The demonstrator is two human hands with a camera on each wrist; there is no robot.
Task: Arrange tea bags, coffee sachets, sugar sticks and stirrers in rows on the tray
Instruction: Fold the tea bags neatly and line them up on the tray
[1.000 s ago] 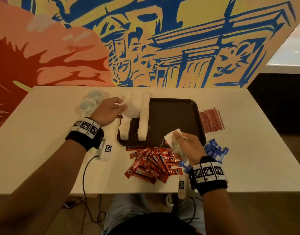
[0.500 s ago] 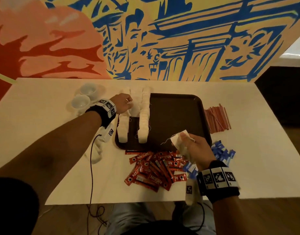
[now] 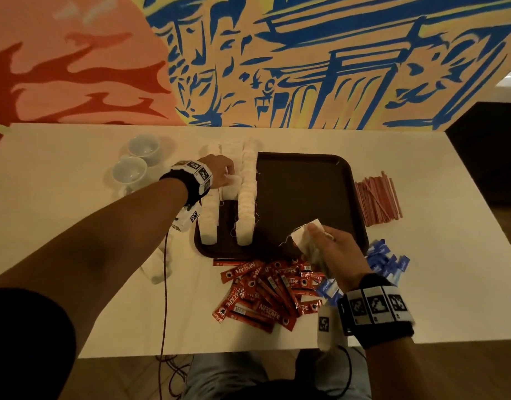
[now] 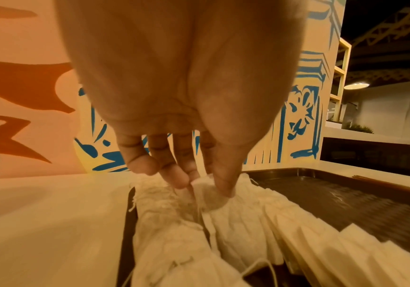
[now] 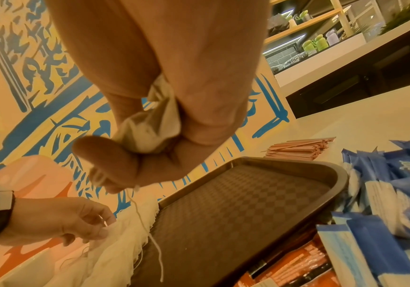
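The left hand (image 3: 219, 173) pinches a soft, papery tea bag (image 4: 208, 194) at the far end of two white rows (image 3: 244, 197) along the left side of the dark, checker-textured tray (image 3: 306, 197). The right hand (image 3: 333, 255) clutches crumpled tea bags (image 5: 150, 128), strings dangling, over the tray's near edge. Glossy red coffee sachets (image 3: 265, 290), blue sugar sticks (image 3: 387, 261) and thin stirrers (image 3: 378, 200) lie heaped on the pale surface (image 3: 75, 212).

Both forearms are bare, each wrist wrapped in a black band (image 3: 376, 332) ringed with white blocks printed with black square codes. A small white camera unit (image 3: 324, 327) with another code hangs under each band, trailing a thin dark cable (image 3: 164, 298). Pale jeans (image 3: 219, 373) cover the lap.
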